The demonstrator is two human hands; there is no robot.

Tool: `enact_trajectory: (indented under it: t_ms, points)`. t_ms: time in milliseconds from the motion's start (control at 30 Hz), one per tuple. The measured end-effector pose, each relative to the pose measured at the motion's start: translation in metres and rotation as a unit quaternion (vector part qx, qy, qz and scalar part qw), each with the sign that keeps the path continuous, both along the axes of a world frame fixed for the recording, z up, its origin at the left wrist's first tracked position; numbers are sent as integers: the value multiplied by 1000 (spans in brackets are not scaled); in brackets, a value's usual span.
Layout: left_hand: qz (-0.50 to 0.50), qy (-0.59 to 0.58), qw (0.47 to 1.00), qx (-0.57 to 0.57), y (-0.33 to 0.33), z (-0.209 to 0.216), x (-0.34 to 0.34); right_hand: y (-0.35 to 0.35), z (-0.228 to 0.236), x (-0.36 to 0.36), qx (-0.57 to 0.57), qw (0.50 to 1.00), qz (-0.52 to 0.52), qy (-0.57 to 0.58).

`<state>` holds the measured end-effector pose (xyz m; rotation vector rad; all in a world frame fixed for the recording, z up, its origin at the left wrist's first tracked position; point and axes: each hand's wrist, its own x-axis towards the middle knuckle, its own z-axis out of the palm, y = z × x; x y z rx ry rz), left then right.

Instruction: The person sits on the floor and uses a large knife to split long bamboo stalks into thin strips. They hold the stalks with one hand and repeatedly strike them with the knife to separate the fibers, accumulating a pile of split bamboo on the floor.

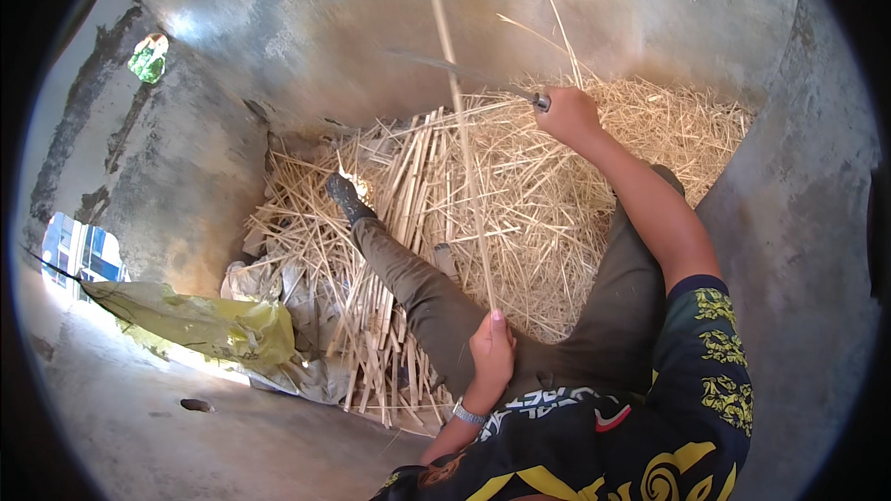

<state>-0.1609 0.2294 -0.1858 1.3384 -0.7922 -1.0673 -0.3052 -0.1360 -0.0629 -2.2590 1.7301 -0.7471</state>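
Observation:
My left hand point(493, 350), a metal watch on its wrist, is closed round the lower end of a long pale bamboo strip point(470, 172). The strip stands up from my lap, leaning slightly left toward the far wall. My right hand point(568, 118), reaching out beyond my knee, is wrapped round the handle of a long thin-bladed knife point(483, 77). Its blade points left and crosses the strip's upper part; whether the two touch I cannot tell. Below my hands, between my legs, lies a thick heap of pale shavings point(534, 223).
Split bamboo strips point(413, 186) lie in a bundle across and beside my left leg point(408, 269). Concrete walls point(306, 28) enclose the space. A yellowish sheet point(204, 320) hangs below the opening at the left. My foot point(348, 197) rests among the scraps.

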Motion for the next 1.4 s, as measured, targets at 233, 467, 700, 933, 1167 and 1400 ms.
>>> enact_trajectory:
  t_ms: [233,467,700,933,1167,1400]
  points:
    - [-75,51,996,-2,-7,1,-1,34,2,14,-1,986,159,-59]
    - [-158,154,970,97,-17,19,25,68,19,34,215,797,317,-468]
    - [-248,187,949,-43,-78,96,40,71,14,48,166,842,279,-432]
    - [-199,199,957,-73,-139,123,48,51,7,35,-99,917,252,-294]
    - [-100,-79,990,-60,-131,125,64,47,3,21,-267,941,164,-124]
    - [29,-530,844,-80,-101,122,53,-6,-12,12,-418,875,244,-28]
